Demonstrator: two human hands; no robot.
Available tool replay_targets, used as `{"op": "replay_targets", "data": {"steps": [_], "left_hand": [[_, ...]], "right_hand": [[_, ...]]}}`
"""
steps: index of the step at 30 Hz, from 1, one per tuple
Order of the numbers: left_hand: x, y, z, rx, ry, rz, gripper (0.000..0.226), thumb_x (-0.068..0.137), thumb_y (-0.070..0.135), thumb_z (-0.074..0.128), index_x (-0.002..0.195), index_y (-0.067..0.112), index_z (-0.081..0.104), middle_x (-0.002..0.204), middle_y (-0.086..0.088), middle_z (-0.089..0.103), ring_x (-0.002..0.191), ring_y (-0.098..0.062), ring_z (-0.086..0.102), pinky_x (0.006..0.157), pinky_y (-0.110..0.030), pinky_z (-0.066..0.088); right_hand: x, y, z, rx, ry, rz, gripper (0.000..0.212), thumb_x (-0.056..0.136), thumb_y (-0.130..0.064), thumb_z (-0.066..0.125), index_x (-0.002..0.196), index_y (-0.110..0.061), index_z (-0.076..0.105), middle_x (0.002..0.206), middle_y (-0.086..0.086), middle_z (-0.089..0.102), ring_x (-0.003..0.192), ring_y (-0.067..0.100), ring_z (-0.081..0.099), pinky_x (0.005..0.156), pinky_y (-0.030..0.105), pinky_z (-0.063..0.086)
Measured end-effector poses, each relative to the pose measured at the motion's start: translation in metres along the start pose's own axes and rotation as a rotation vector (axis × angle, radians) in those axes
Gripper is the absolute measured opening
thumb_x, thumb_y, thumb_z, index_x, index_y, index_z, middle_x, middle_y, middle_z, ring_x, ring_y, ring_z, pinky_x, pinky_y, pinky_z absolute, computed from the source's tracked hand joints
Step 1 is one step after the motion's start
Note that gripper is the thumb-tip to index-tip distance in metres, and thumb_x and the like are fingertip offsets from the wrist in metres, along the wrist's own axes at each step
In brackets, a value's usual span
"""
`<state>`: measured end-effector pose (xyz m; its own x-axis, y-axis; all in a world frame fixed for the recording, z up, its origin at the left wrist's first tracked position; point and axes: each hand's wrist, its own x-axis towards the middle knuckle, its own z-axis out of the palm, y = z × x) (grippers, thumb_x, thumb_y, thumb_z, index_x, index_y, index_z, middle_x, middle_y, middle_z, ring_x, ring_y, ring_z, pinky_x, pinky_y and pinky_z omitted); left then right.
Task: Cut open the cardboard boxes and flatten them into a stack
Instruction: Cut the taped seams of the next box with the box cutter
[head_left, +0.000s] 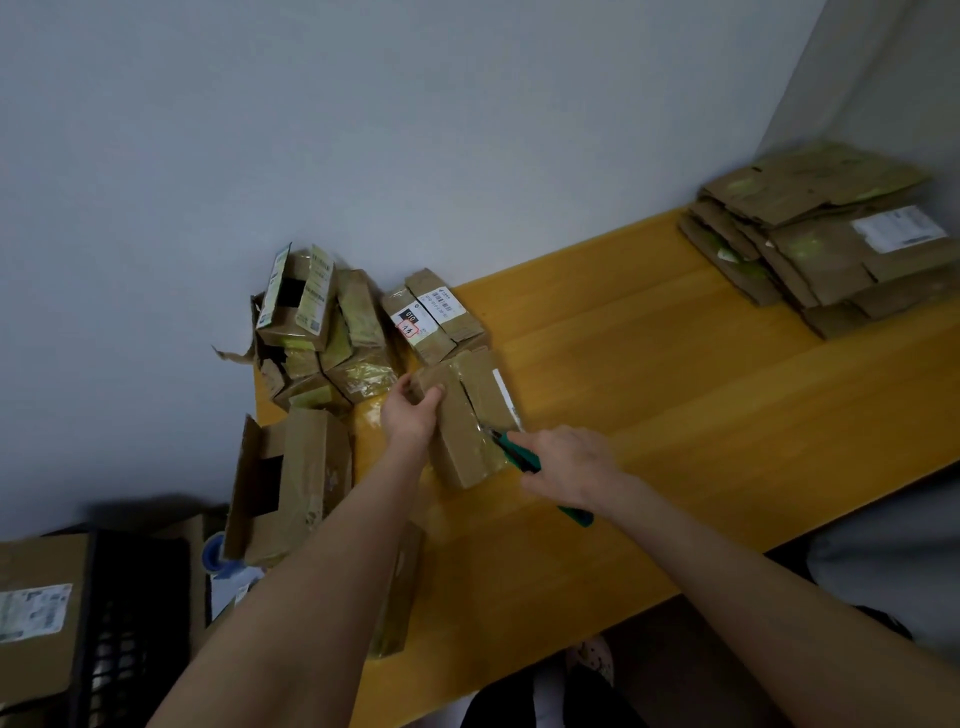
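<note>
A taped brown cardboard box (470, 447) lies on the yellow wooden table (675, 395). My left hand (413, 413) grips its far left corner. My right hand (569, 467) holds a green-handled cutter (522, 457) whose blade tip sits on the tape seam along the top of the box. A stack of flattened boxes (826, 244) rests at the table's far right end. A heap of uncut boxes (322, 332) is piled at the far left against the wall, with a labelled box (434, 317) beside it.
An opened box (291, 483) stands at the table's left edge, and another small box (397, 603) lies under my left forearm. A black crate (130, 623) and a labelled carton (36, 613) sit low at the left. A grey wall runs behind the table.
</note>
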<state>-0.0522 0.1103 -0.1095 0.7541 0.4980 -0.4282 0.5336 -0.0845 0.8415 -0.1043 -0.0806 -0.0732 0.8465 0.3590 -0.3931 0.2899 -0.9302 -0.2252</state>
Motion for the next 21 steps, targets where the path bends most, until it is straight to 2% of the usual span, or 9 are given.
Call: {"op": "replay_targets", "data": {"steps": [3,7,9,11,13,15,17,19,21], "left_hand": [[0.006,0.003,-0.008,-0.029,0.113,-0.018,0.060,0.087,0.028,0.069,0.141,0.020,0.044,0.139,-0.010,0.050,0.122,-0.031,0.051,0.101,-0.049,0.047],[0.006,0.005,-0.011,-0.102,0.023,-0.095,0.065,0.090,0.030,0.065,0.147,0.026,0.033,0.144,-0.008,0.043,0.124,-0.033,0.047,0.089,-0.050,0.052],[-0.002,0.002,-0.007,-0.151,-0.016,-0.168,0.063,0.092,0.032,0.062,0.147,0.025,0.033,0.142,-0.009,0.044,0.122,-0.034,0.050,0.078,-0.047,0.054],[-0.007,-0.006,-0.003,-0.120,-0.057,-0.228,0.055,0.091,0.034,0.062,0.139,0.021,0.039,0.136,-0.012,0.048,0.117,-0.034,0.053,0.077,-0.048,0.054],[-0.009,-0.014,-0.003,-0.044,-0.093,-0.281,0.049,0.090,0.036,0.063,0.130,0.017,0.043,0.131,-0.012,0.050,0.112,-0.034,0.053,0.089,-0.052,0.052],[-0.009,-0.022,-0.008,0.053,-0.085,-0.313,0.048,0.089,0.037,0.063,0.126,0.010,0.046,0.127,-0.013,0.051,0.112,-0.035,0.052,0.097,-0.050,0.047],[-0.006,-0.029,-0.016,0.282,-0.097,-0.273,0.052,0.089,0.037,0.062,0.126,0.002,0.050,0.123,-0.015,0.056,0.111,-0.034,0.054,0.098,-0.046,0.046],[-0.008,-0.033,-0.020,0.485,-0.162,-0.215,0.053,0.088,0.034,0.066,0.126,0.001,0.052,0.120,-0.014,0.059,0.106,-0.031,0.056,0.092,-0.039,0.049],[-0.011,-0.033,-0.019,0.639,-0.182,-0.144,0.066,0.084,0.034,0.072,0.136,0.004,0.043,0.134,-0.017,0.050,0.117,-0.031,0.053,0.095,-0.038,0.047]], "right_hand": [[0.002,0.016,0.004,0.238,0.070,0.035,0.058,0.089,-0.037,0.053,0.144,-0.035,0.036,0.103,0.000,0.066,0.073,0.016,0.060,0.049,0.025,0.042],[0.013,0.024,0.014,0.977,0.221,0.350,0.032,0.093,-0.028,0.055,0.122,-0.016,0.057,0.092,0.000,0.064,0.078,0.016,0.062,0.069,0.034,0.052],[0.022,0.020,0.018,1.209,0.178,0.444,0.029,0.096,-0.026,0.055,0.117,-0.008,0.060,0.089,-0.001,0.062,0.079,0.013,0.060,0.072,0.033,0.050],[0.027,0.015,0.022,1.360,0.123,0.478,0.032,0.097,-0.026,0.054,0.122,-0.006,0.056,0.099,0.003,0.062,0.090,0.019,0.061,0.083,0.037,0.051],[0.033,0.014,0.027,1.468,0.114,0.514,0.038,0.098,-0.026,0.053,0.129,-0.006,0.050,0.114,0.008,0.060,0.104,0.025,0.058,0.094,0.041,0.049],[0.039,0.015,0.027,1.466,0.148,0.545,0.040,0.097,-0.027,0.054,0.131,-0.006,0.048,0.121,0.011,0.058,0.107,0.026,0.057,0.095,0.041,0.047],[0.045,0.016,0.025,1.451,0.164,0.539,0.040,0.097,-0.028,0.053,0.131,-0.006,0.047,0.118,0.009,0.058,0.102,0.024,0.056,0.091,0.038,0.047],[0.051,0.015,0.024,1.438,0.141,0.497,0.039,0.098,-0.029,0.053,0.130,-0.007,0.047,0.114,0.006,0.057,0.099,0.022,0.054,0.087,0.035,0.046],[0.056,0.014,0.026,1.410,0.117,0.467,0.040,0.097,-0.030,0.053,0.130,-0.007,0.048,0.117,0.007,0.057,0.100,0.022,0.054,0.087,0.034,0.045]]}}
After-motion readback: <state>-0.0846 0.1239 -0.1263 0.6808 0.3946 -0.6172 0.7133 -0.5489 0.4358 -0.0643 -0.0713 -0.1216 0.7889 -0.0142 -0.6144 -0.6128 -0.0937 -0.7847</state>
